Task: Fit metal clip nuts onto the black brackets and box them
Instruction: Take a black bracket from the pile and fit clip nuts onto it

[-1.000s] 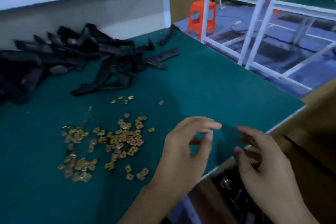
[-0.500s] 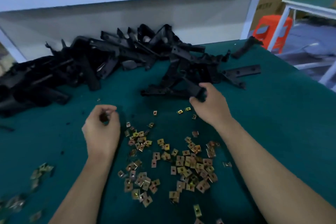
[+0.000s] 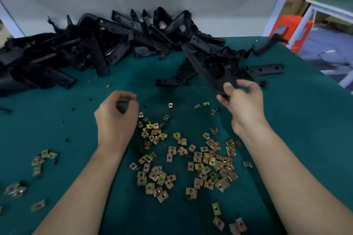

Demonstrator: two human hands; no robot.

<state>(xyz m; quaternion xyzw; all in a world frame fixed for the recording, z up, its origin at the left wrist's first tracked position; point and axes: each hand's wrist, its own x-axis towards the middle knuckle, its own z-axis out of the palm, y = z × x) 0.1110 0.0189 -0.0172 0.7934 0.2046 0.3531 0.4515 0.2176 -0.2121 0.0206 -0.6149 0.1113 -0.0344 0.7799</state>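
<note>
The right hand (image 3: 244, 101) grips the near end of one bracket (image 3: 202, 66), thumb on top and fingers curled underneath. From the grip the bracket runs up and to the left, lifted off the mat (image 3: 305, 120), and its blurred far end points at the pile (image 3: 114, 40) of black brackets heaped along the back edge. The left hand (image 3: 116, 118) hovers to the left of the nuts, well apart from the held bracket, with its fingers curled and the thumb tip meeting the forefinger in a ring. Whether anything is pinched there I cannot tell. The clip nuts (image 3: 206, 164) lie scattered on the mat between and below the two forearms, a loose spread of brassy squares. None of them touches the held bracket. A smaller group of nuts (image 3: 42, 158) lies off near the left edge. One flat bracket (image 3: 265, 68) lies alone just beyond the right hand, and an orange stool (image 3: 288, 26) stands past the table's far right corner.
</note>
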